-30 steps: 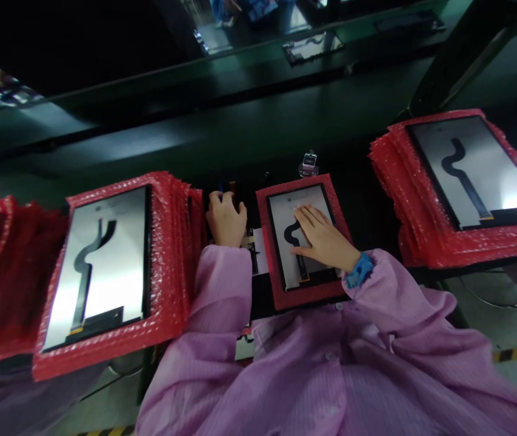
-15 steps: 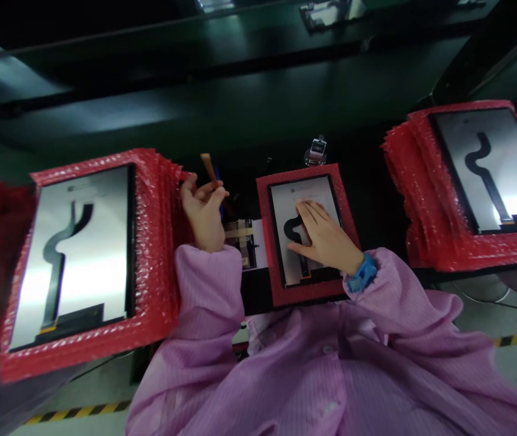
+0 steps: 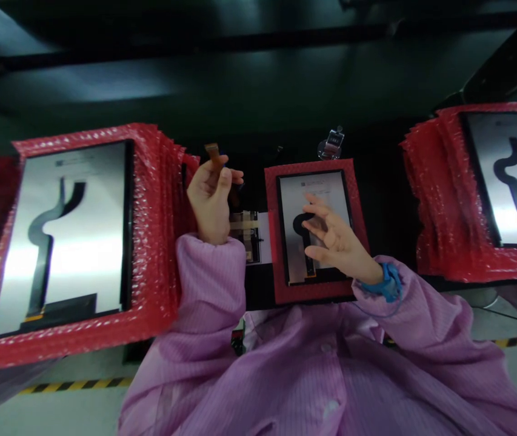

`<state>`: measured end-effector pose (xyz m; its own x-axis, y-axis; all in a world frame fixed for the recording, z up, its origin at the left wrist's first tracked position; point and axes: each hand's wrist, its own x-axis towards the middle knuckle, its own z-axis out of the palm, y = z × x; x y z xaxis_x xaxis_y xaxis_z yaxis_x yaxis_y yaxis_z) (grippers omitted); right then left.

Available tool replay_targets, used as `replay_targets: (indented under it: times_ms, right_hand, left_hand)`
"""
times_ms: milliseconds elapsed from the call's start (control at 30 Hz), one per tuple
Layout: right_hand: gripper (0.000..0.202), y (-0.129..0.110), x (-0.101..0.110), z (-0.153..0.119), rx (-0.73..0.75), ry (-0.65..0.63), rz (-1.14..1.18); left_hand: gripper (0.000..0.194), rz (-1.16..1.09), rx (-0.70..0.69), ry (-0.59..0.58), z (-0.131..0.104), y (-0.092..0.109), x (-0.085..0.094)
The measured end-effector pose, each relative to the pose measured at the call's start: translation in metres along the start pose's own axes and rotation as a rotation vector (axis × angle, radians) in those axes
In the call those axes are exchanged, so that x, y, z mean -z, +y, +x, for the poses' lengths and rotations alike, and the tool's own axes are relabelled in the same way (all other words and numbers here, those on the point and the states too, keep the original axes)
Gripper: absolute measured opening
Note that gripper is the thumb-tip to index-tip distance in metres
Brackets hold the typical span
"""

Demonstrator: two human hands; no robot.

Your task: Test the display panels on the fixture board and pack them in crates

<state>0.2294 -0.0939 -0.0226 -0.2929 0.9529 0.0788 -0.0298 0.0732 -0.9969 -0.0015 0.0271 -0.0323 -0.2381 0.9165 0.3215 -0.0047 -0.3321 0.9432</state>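
My left hand (image 3: 213, 194) pinches a brown flex strip (image 3: 214, 155) upright, beside the left stack. Over the middle display panel (image 3: 292, 260) is my right hand (image 3: 333, 239), its fingers spread and holding nothing. That panel lies on a red foam sheet (image 3: 280, 293), and its black curved cable (image 3: 309, 260) runs partly behind my fingers. A small part with tan tape (image 3: 246, 225) lies between my left sleeve and the red sheet.
At left, a panel (image 3: 90, 242) lies on a thick stack of red bubble wrap (image 3: 153, 266). Another panel (image 3: 508, 212) tops a red stack (image 3: 440, 212) at right. A small clear stand with a metallic piece (image 3: 333, 142) is behind the middle panel.
My right hand has lifted off the middle panel's cable and its fingers have curled slightly. My left hand still holds the brown strip, now raised a little. The view has shifted.
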Motion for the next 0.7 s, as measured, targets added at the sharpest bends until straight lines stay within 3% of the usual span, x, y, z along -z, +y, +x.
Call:
replay_targets:
  times_ms: [100, 200, 367, 433, 567, 700]
  right_hand:
    - [0.051, -0.003, -0.011, -0.006, 0.022, 0.190, -0.025]
    - [0.051, -0.004, -0.017, -0.010, 0.003, 0.295, -0.223]
    - [0.091, -0.001, -0.005, 0.002, -0.030, 0.090, -0.871]
    - [0.095, 0.002, 0.002, 0.009, -0.060, 0.007, -1.029]
    - [0.092, 0.005, 0.004, 0.012, -0.045, -0.102, -1.126]
    - [0.091, 0.004, -0.004, 0.006, 0.000, -0.125, -1.073]
  left_hand:
    - [0.023, -0.002, -0.008, -0.038, -0.002, 0.004, -0.001]
    - [0.027, 0.014, -0.021, -0.040, -0.002, 0.006, -0.001]
    - [0.026, 0.006, -0.016, -0.054, -0.002, 0.006, -0.002]
    - [0.024, -0.007, -0.019, -0.055, -0.003, 0.006, -0.002]
    - [0.023, -0.009, -0.026, -0.042, -0.004, 0.008, -0.002]
    - [0.023, 0.013, -0.029, -0.047, -0.003, 0.008, -0.002]
